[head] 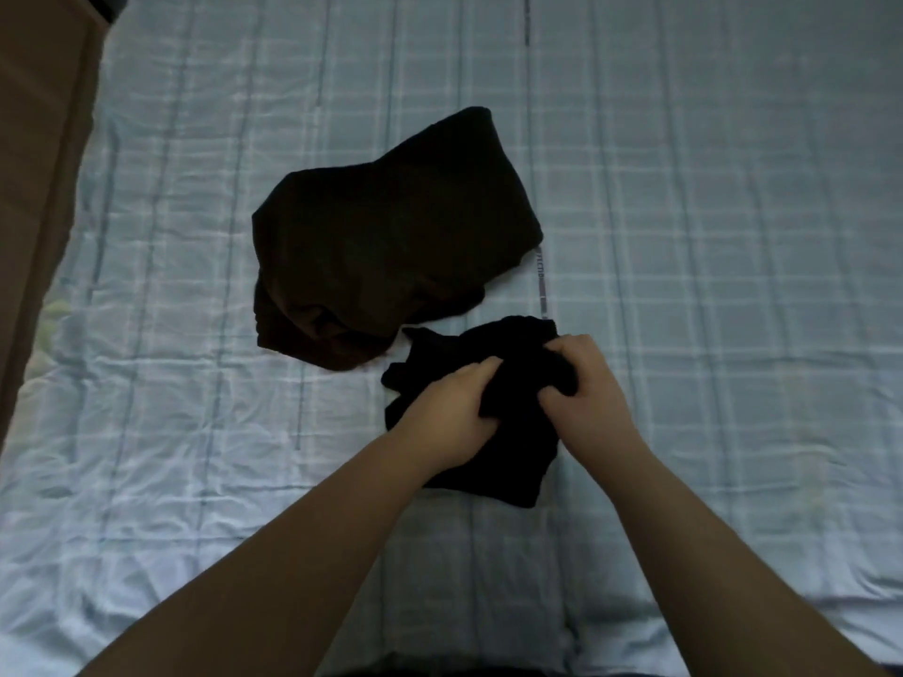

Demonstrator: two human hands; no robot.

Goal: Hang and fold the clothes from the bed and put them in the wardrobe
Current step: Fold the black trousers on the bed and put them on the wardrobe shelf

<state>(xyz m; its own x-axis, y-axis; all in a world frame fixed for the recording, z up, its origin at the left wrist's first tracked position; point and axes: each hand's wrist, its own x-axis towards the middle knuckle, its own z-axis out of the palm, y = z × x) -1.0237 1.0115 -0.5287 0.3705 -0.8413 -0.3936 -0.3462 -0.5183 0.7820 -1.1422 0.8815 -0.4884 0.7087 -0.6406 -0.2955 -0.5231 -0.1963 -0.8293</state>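
Observation:
A small black garment (508,447) lies bunched on the bed in front of me. My left hand (452,415) grips its left part with curled fingers. My right hand (584,383) grips its upper right part, fingers dug into the cloth. Both hands are close together on the same piece. Just beyond it, up and to the left, a larger dark brown garment (391,241) lies loosely folded on the bed, touched by neither hand.
The bed (708,237) is covered with a pale blue checked sheet, wrinkled at the left. A brown wooden panel (39,163) runs along the bed's left side. The sheet stretches bare to the right of the clothes.

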